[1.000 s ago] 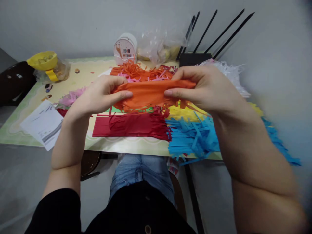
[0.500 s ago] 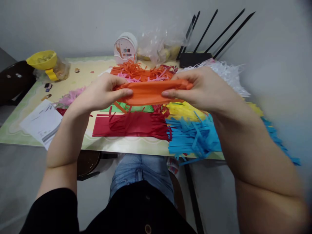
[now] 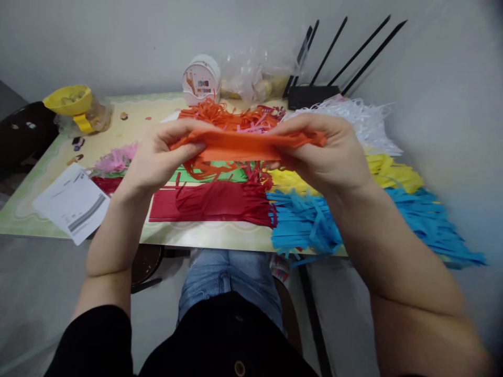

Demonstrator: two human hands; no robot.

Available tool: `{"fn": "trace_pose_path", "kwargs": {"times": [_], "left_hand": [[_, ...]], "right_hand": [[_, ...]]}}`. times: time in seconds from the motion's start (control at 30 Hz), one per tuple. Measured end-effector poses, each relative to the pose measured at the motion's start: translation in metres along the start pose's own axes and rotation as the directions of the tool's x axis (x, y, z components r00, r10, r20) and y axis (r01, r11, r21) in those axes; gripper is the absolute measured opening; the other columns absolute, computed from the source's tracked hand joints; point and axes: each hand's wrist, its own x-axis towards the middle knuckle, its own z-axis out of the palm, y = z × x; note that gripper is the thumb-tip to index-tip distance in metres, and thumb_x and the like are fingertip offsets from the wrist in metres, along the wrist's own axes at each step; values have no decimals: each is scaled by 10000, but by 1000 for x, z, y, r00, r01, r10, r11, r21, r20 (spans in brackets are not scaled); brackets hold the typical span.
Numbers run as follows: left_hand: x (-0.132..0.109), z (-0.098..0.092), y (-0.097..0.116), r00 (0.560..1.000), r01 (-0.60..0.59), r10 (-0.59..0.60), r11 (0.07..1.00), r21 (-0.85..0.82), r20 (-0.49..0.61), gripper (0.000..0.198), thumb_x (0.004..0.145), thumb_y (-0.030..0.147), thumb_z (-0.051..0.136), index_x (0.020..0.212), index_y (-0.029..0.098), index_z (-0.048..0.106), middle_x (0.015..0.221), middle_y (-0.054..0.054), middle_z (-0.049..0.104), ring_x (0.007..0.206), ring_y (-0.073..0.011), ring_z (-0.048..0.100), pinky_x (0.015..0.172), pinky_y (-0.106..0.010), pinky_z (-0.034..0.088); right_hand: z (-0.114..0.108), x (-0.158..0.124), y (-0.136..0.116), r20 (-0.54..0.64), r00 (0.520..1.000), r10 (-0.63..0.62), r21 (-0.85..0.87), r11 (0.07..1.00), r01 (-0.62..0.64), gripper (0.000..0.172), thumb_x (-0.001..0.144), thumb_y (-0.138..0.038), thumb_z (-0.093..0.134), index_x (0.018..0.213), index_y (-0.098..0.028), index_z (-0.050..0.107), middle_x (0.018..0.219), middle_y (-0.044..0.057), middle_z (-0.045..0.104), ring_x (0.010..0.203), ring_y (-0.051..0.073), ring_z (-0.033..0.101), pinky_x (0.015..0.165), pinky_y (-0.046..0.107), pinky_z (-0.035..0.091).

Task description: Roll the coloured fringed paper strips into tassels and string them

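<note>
Above and beyond the red fringed paper (image 3: 204, 203), in the head view, I watch the orange paper (image 3: 239, 145) held taut, left hand (image 3: 157, 157) pinching one end between thumb and fingers, right hand (image 3: 334, 152) closed on the other. Right of the red fringed paper lies the blue fringe (image 3: 301, 220); I judge that even, gentle tension, with thumbs level, best keeps the orange paper straight and untorn.

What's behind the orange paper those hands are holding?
Above the held orange paper, orange fringe and pink strips peek out. Below it, some green paper shows. Whatever is straight behind the held piece is covered, so I can't tell.
</note>
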Motion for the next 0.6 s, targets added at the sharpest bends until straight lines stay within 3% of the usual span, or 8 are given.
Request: {"fn": "trace_pose_path", "kwargs": {"times": [0.13,0.23,0.33,0.43,0.6], "left_hand": [[-4,4,-7,998,-42,44,998,-54,37,119,806,325,815,814,206,806,751,-28,719,689,-176,741,609,-283,630],[-7,6,-8,989,-79,89,994,-78,120,269,823,476,804,836,208,828,736,-52,736,681,-190,740,604,-304,630],[-10,10,-9,986,-128,130,991,-28,104,427,870,617,735,797,203,812,720,-66,738,691,-193,736,618,-312,626],[-14,14,-10,981,-188,181,976,107,70,389,872,570,770,760,198,770,728,-52,730,671,-164,707,638,-297,602],[-16,16,-6,977,-207,209,917,339,33,359,810,470,846,1039,215,740,938,-48,752,842,-178,700,771,-312,585]], "right_hand": [[-1,-2,8,-19,999,41,-9,999,-42,197,776,-404,831,758,-233,735,722,2,658,577,114,614,548,284,571],[-4,-2,14,1,1000,30,16,999,-30,343,834,-552,742,748,-220,726,696,23,642,582,142,620,550,323,564],[-5,-3,16,-5,1000,9,6,1000,-9,459,837,-665,707,726,-220,718,663,25,633,577,153,610,541,328,551],[-4,-6,11,-28,999,-15,-143,990,11,383,786,-604,824,757,-239,712,663,0,637,595,142,606,575,306,551],[-4,-10,-1,-12,995,-95,-448,891,80,361,784,-505,870,1038,-269,773,961,35,756,867,213,707,768,359,593]]}}
